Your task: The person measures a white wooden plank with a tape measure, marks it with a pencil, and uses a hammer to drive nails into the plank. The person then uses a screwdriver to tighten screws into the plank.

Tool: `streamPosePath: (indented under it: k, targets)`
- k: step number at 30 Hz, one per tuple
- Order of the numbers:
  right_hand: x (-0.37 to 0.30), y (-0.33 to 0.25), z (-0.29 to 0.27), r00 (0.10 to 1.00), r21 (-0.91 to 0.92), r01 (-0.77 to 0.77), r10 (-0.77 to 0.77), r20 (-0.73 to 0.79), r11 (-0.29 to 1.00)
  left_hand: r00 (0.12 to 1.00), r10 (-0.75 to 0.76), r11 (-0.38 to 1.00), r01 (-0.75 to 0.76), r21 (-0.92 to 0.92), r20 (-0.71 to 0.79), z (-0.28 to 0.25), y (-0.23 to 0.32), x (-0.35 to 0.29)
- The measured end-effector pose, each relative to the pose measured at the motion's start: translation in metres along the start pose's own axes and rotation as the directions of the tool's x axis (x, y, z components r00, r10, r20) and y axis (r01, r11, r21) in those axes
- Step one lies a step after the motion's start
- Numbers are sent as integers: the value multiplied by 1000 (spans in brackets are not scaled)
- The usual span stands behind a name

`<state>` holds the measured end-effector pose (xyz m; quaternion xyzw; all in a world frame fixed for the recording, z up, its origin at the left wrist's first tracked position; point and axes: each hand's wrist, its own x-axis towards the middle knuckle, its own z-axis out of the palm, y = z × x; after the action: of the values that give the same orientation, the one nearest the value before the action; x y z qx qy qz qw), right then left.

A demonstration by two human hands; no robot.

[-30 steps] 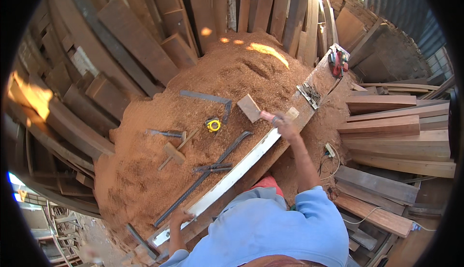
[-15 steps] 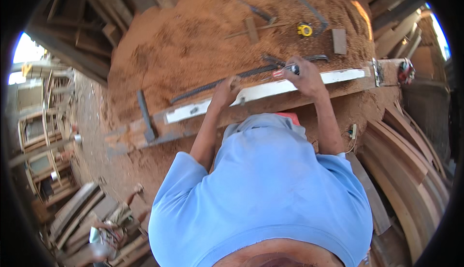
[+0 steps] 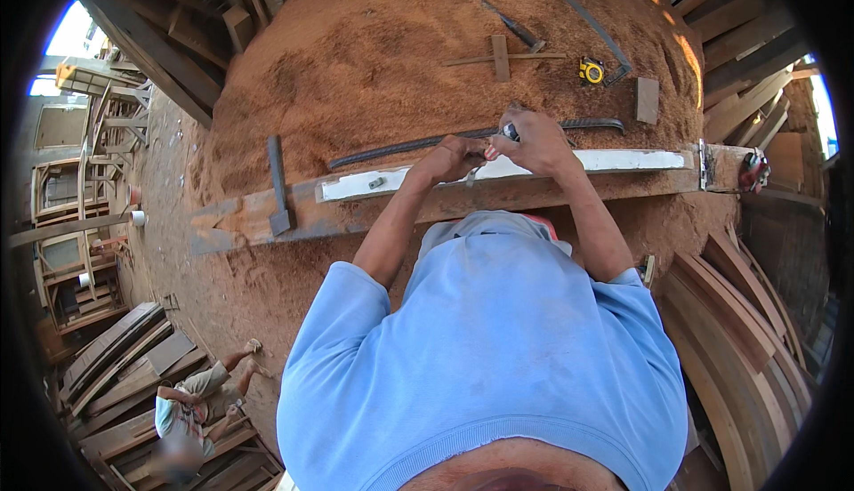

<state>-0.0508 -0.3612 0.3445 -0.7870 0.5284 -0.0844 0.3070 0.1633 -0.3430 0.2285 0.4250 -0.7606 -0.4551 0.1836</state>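
In the head view, holds in the right hand (image 3: 538,142) a small tool with a red-and-pale handle (image 3: 491,151), fingers curled round it, just above the white strip (image 3: 614,161) on the wooden beam (image 3: 534,193). Keeps the left hand (image 3: 452,159) bent close against the tool; cannot tell whether anything is pinched there. Has drawn both hands together since half a second ago, then clearly apart over the strip. A full second ago, had the left at the strip's left end and the right stretched toward the other.

Unchanged since half a second ago: on the strip, near its left end, a small metal piece (image 3: 374,183); just left of the strip, across the beam, a hammer (image 3: 278,180); on the sawdust (image 3: 382,82) beyond, a dark bar (image 3: 391,148), a yellow tape measure (image 3: 591,70), a metal square (image 3: 598,28) and a wooden block (image 3: 647,100). At lower left, now more fully in sight, another person (image 3: 200,402).
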Motion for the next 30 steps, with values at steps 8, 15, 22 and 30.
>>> streamPosePath:
  k: [8,15,22,30]
  targets:
    - [0,-14,8,999,-67,-20,22,23,998,996,44,998,-48,-51,-81,6,-12,-10]
    - [2,-19,9,999,-99,-6,10,41,995,987,85,995,-91,-34,-139,13,-21,-12]
    - [2,-22,7,969,-166,233,-215,122,958,994,20,996,-30,-87,-110,16,-25,-17]
    - [8,-52,4,948,-116,103,-62,313,988,986,118,990,-126,-58,-114,21,-43,-21]
